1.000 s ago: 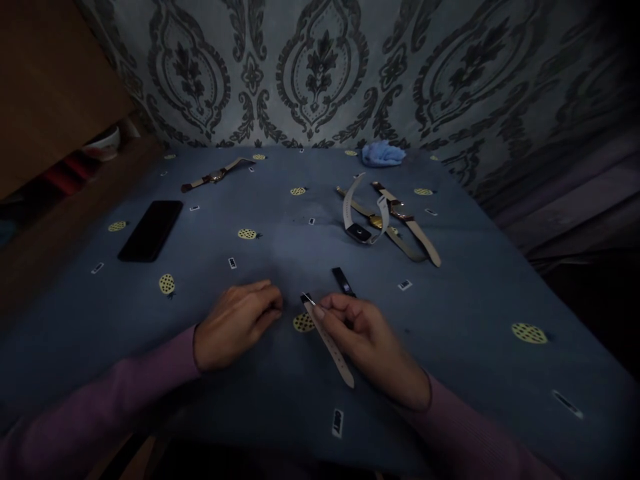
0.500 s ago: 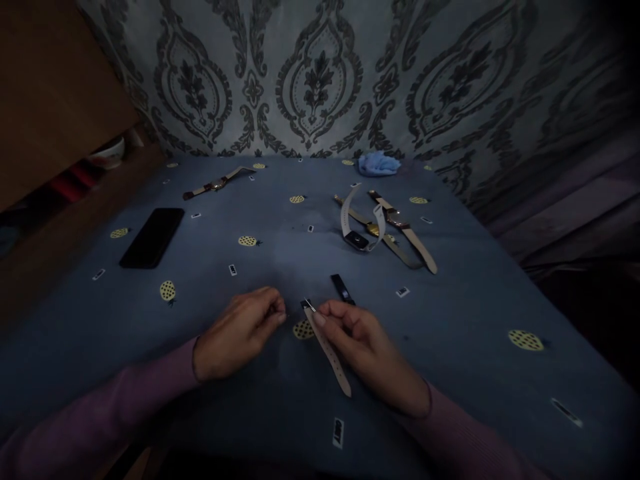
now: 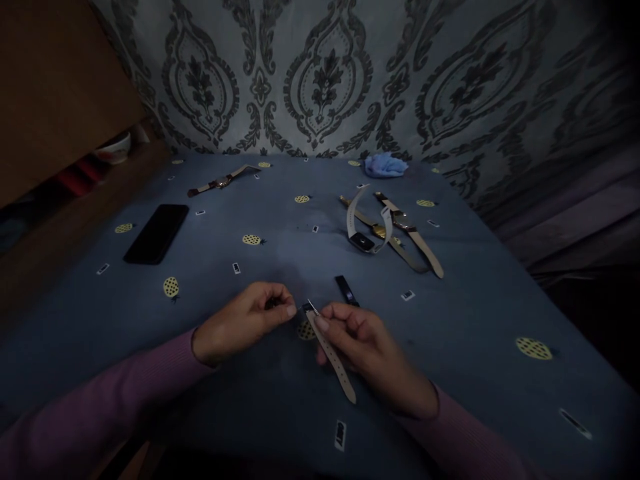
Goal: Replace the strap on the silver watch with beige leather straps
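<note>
My right hand is closed on a pale watch strap with a row of holes, its free end hanging towards me. A thin, shiny sliver sticks out by the right fingertips, at the strap's dark upper end. Just left of that end, my left hand is pinched, thumb against fingers. Something very thin seems to show at its fingertips, too small to name. Beyond the right hand lies a small black oblong piece with a glossy face.
A white-strapped smartwatch, a gold watch and a brown-and-beige watch lie at the right. Another watch rests at the back left, near a black phone. A crumpled blue cloth sits by the wall.
My left hand has moved right, bringing its pinched fingertips close to the strap's upper end. The right hand keeps hold of the strap. The whole view has shifted slightly.
</note>
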`<state>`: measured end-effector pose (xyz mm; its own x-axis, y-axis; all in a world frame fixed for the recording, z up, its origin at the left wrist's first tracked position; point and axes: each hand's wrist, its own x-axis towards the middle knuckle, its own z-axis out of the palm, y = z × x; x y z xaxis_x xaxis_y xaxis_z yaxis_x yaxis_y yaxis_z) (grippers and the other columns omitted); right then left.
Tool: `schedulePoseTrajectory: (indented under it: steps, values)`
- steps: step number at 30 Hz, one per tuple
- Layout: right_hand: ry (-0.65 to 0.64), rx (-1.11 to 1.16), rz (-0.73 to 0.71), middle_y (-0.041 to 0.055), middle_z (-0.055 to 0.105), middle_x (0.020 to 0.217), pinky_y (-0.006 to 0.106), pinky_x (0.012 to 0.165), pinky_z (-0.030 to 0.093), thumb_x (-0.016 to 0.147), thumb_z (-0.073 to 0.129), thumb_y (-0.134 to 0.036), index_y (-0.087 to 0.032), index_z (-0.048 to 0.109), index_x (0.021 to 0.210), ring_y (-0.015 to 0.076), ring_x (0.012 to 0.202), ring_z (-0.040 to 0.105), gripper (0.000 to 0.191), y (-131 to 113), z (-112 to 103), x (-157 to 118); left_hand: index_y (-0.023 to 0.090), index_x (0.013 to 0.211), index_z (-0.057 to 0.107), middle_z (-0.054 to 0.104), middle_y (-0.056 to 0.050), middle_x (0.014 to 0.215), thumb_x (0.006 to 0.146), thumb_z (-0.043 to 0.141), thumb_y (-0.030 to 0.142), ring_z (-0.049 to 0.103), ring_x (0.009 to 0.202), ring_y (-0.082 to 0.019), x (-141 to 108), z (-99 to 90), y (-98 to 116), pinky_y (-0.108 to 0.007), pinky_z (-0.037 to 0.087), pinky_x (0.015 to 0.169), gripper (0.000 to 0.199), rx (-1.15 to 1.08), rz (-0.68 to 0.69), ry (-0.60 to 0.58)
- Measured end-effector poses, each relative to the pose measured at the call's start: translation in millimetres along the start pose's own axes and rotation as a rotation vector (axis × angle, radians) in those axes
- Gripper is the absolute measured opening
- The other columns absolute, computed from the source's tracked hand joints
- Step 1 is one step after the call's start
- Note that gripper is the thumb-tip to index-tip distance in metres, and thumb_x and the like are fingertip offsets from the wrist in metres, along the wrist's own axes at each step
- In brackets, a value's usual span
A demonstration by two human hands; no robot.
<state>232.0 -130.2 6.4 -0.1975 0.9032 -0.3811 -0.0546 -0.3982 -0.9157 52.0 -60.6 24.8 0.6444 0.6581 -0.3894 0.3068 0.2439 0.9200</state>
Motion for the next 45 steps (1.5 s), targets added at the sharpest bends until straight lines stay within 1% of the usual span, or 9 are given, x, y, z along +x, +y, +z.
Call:
schedulePoseTrajectory:
  steps: [10, 16, 28, 32, 38, 40, 42, 44, 45]
  values:
    - [-0.005, -0.015, -0.002, -0.0002, 0.063, 0.056, 0.016, 0.043, 0.036, 0.084, 0.062, -0.048, -0.016, 0.057, 0.077, 0.0058, 0.045, 0.046, 0.034, 2.1, -1.6, 0.7, 0.014, 0.078, 0.052, 0.035, 0.008, 0.060, 0.085, 0.055, 0.032, 0.027, 0.053, -0.007, 1.0, -0.6, 0.6, -0.022, 0.024, 0.051, 0.019, -0.019, -0.009, -0.022]
    - [0.001, -0.092, -0.033, -0.0001, 0.063, 0.057, 0.019, 0.047, 0.038, 0.085, 0.062, -0.045, -0.015, 0.057, 0.076, 0.0070, 0.047, 0.048, 0.032, 4.3, -1.1, -0.5, 0.013, 0.077, 0.052, 0.039, 0.006, 0.064, 0.084, 0.055, 0.029, 0.032, 0.058, -0.008, 1.2, -1.0, 0.2, -0.023, 0.027, 0.056, 0.017, 0.054, -0.008, -0.012]
    - [-0.022, -0.014, -0.005, -0.0029, 0.058, 0.052, 0.018, 0.042, 0.032, 0.078, 0.069, -0.047, -0.016, 0.055, 0.073, 0.0059, 0.042, 0.043, 0.034, 0.4, 1.3, 0.9, 0.014, 0.075, 0.050, 0.034, 0.009, 0.055, 0.084, 0.056, 0.037, 0.025, 0.049, -0.006, 5.1, 4.2, -3.1, -0.021, 0.020, 0.046, 0.026, -0.089, 0.000, -0.019]
    - [-0.021, 0.016, 0.003, -0.0030, 0.059, 0.052, 0.018, 0.041, 0.032, 0.077, 0.070, -0.045, -0.016, 0.056, 0.074, 0.0058, 0.042, 0.043, 0.032, 0.4, 1.4, -0.3, 0.015, 0.072, 0.049, 0.034, 0.009, 0.054, 0.084, 0.056, 0.038, 0.024, 0.048, -0.005, 5.1, 5.7, -2.0, -0.021, 0.020, 0.046, 0.027, -0.085, 0.024, -0.016]
    - [-0.011, 0.059, 0.024, -0.0031, 0.059, 0.052, 0.016, 0.041, 0.030, 0.074, 0.072, -0.046, -0.016, 0.056, 0.073, 0.0046, 0.042, 0.042, 0.034, 0.4, -0.6, 0.3, 0.015, 0.074, 0.048, 0.034, 0.009, 0.055, 0.085, 0.057, 0.039, 0.025, 0.048, -0.005, 3.9, 7.0, 2.5, -0.020, 0.019, 0.045, 0.028, -0.069, -0.021, -0.007]
    - [-0.003, 0.057, 0.025, -0.0027, 0.060, 0.052, 0.016, 0.041, 0.031, 0.075, 0.071, -0.046, -0.016, 0.056, 0.073, 0.0049, 0.042, 0.044, 0.034, 0.1, -1.2, 0.5, 0.016, 0.076, 0.048, 0.035, 0.008, 0.057, 0.088, 0.053, 0.040, 0.028, 0.049, -0.005, 2.4, 6.2, 4.5, -0.019, 0.021, 0.046, 0.027, -0.040, -0.036, 0.003]
    - [0.004, 0.057, 0.026, -0.0025, 0.060, 0.053, 0.016, 0.041, 0.032, 0.076, 0.071, -0.046, -0.016, 0.056, 0.074, 0.0049, 0.042, 0.044, 0.034, 0.0, -1.8, 0.5, 0.016, 0.082, 0.051, 0.043, 0.006, 0.064, 0.091, 0.049, 0.035, 0.036, 0.054, -0.006, 0.8, 3.9, 5.8, -0.018, 0.026, 0.048, 0.021, -0.027, -0.065, 0.017]
    - [0.009, 0.059, 0.019, -0.0028, 0.059, 0.052, 0.016, 0.040, 0.031, 0.076, 0.071, -0.045, -0.016, 0.056, 0.074, 0.0046, 0.042, 0.043, 0.033, 0.3, -2.5, 0.4, 0.017, 0.093, 0.052, 0.052, 0.002, 0.078, 0.090, 0.050, 0.024, 0.048, 0.065, -0.008, -0.7, 0.1, 5.1, -0.018, 0.032, 0.051, 0.009, -0.065, -0.083, 0.016]
    - [0.009, 0.061, 0.014, -0.0030, 0.059, 0.052, 0.016, 0.039, 0.030, 0.077, 0.070, -0.045, -0.016, 0.056, 0.074, 0.0045, 0.041, 0.042, 0.032, 0.6, -2.7, 0.4, 0.017, 0.097, 0.051, 0.055, 0.001, 0.084, 0.088, 0.051, 0.018, 0.052, 0.071, -0.009, -1.2, -2.3, 3.8, -0.018, 0.035, 0.053, 0.010, -0.102, -0.079, 0.001]
